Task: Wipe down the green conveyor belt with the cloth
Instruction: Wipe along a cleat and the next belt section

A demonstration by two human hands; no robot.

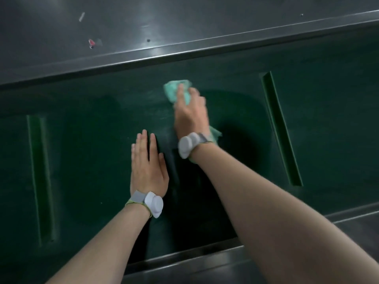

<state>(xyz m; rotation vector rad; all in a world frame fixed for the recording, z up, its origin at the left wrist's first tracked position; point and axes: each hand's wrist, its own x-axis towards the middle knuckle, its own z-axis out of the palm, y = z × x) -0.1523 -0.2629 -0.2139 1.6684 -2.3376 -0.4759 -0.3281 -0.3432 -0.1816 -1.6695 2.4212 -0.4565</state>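
The green conveyor belt point(92, 140) fills most of the view, dark and a bit glossy, running left to right between a stainless steel surround point(184, 21) at the far side and a steel edge point(205, 261) on the near side. Two raised green cleats cross the belt, a left cleat point(38, 177) and a right cleat point(281, 130), with both arms reaching in between them. The left hand point(146, 162) lies flat on the belt, palm down, fingers straight and together, gripping nothing. The right hand point(189, 111) is further out toward the far rail and presses down on the cloth point(174, 90), a light green rag bunched under the palm and fingers (it's motion-blurred, so the exact finger hold is hard to make out); a bit of it sticks out past the fingertips and another bit trails by the wrist. Each wrist has a white wrist device point(153, 203) on a grey strap. Up on the steel there's a small red scrap point(91, 43) and a pale sliver.
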